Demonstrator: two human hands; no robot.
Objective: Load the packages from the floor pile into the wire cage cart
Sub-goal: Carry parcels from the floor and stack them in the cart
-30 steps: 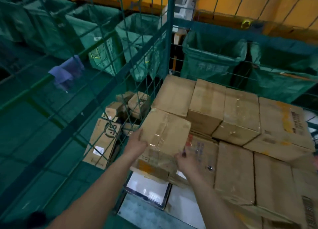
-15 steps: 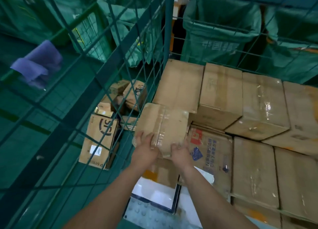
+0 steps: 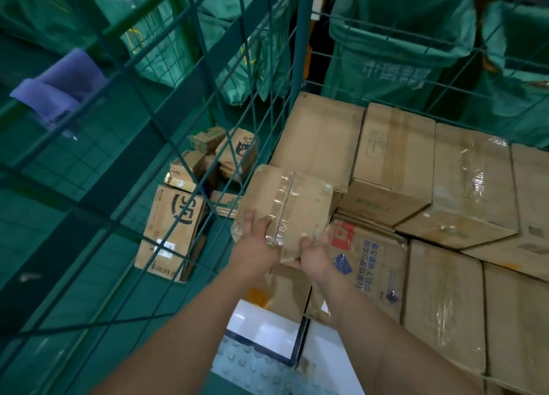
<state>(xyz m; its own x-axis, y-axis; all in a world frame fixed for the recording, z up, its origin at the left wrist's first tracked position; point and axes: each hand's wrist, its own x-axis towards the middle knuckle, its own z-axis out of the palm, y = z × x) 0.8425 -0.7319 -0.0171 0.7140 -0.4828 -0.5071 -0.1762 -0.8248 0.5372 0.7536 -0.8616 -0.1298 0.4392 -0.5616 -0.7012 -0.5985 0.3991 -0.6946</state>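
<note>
A purple cloth hung on mesh far left; boxes lay on the green floor outside the cage wall. Left hand and right hand gripped a taped box over stacked cartons. Green sacks hung behind.

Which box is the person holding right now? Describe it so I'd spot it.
Look inside the green wire cage, near its left wall. Both hands, left hand and right hand, hold a small brown box above the stacked cartons; glossy clear tape wraps it.
</note>
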